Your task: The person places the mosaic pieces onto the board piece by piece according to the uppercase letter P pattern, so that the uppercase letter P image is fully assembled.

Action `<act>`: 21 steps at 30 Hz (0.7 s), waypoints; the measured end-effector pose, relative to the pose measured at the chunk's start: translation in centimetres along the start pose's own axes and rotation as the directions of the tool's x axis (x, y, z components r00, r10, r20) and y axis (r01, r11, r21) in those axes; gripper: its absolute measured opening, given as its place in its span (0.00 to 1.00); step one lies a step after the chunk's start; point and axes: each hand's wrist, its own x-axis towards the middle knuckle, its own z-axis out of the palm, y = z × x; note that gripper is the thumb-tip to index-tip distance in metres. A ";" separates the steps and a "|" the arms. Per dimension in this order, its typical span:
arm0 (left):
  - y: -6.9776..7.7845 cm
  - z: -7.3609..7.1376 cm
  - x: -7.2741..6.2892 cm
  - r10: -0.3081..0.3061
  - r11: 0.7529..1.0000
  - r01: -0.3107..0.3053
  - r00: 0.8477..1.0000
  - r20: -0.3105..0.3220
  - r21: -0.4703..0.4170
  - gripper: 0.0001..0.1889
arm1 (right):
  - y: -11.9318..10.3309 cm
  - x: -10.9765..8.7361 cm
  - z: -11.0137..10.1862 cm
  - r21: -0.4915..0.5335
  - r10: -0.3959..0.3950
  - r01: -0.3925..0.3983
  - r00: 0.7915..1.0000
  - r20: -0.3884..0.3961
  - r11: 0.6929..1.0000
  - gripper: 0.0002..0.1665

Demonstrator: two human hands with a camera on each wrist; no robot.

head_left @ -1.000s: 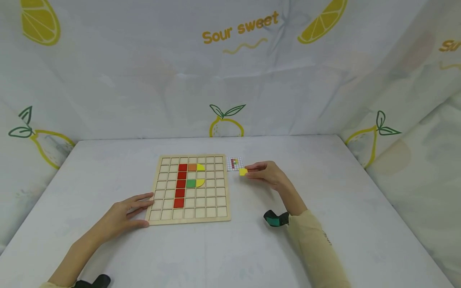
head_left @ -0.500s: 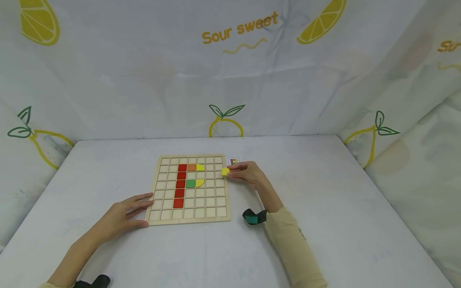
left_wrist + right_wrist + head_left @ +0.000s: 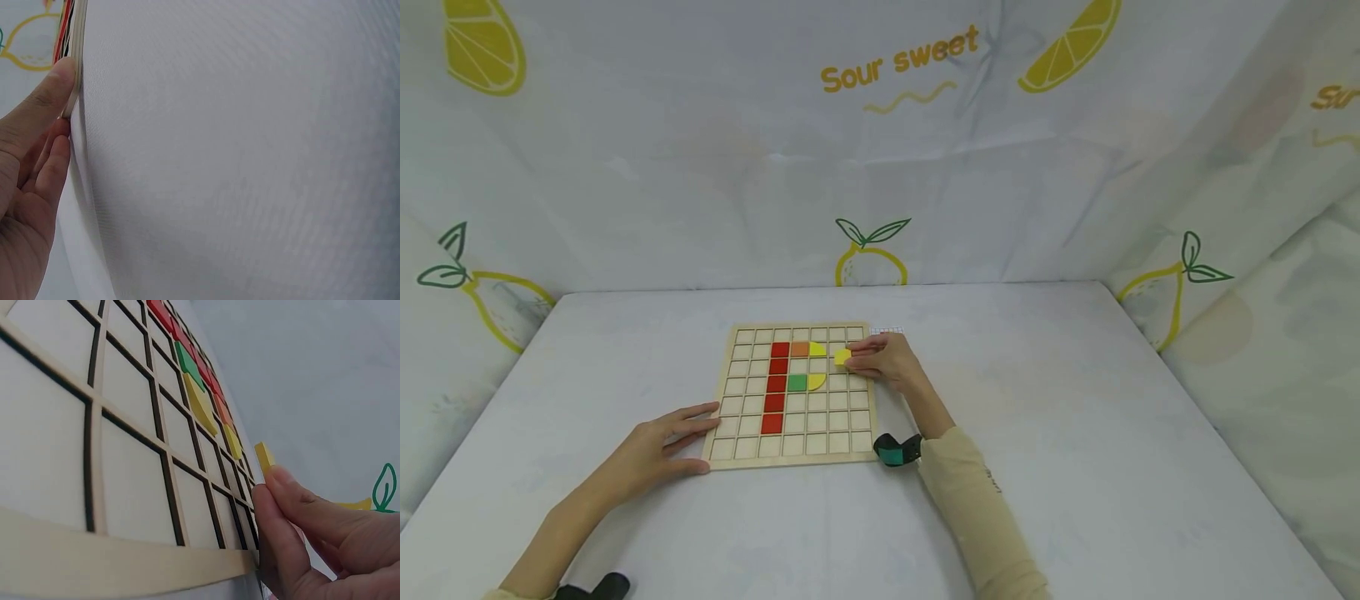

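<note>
A wooden grid board (image 3: pixel 797 449) lies on the table. In its cells sit a column of several red tiles (image 3: pixel 773 402), an orange tile (image 3: pixel 800 349), a green tile (image 3: pixel 797 382) and two yellow rounded tiles (image 3: pixel 816 382). My right hand (image 3: pixel 887 360) pinches a yellow tile (image 3: pixel 842 357) between thumb and fingers over the board's right columns; the right wrist view shows this tile (image 3: pixel 264 456) on edge, above the cells. My left hand (image 3: pixel 651 450) touches the board's left edge with fairly straight fingers; in the left wrist view the thumb (image 3: pixel 61 72) rests at the edge.
A small printed grid card (image 3: pixel 887 330) lies beyond the board's right side, mostly hidden by the right hand. A white cloth covers the table (image 3: pixel 1075 417), and a lemon-print curtain (image 3: pixel 700 167) rises behind it. Dark straps (image 3: pixel 898 450) hang at both wrists.
My right hand has moved left with the yellow tile, from beside the card to over the board's right columns. It now covers most of the card. The left hand has stayed put.
</note>
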 end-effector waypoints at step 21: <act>0.1 -0.1 0.1 0.001 1.000 -0.001 1.000 0.008 -0.014 0.31 | 0.0 0.4 2.6 -0.458 -0.219 0.175 0.975 -0.045 0.872 0.12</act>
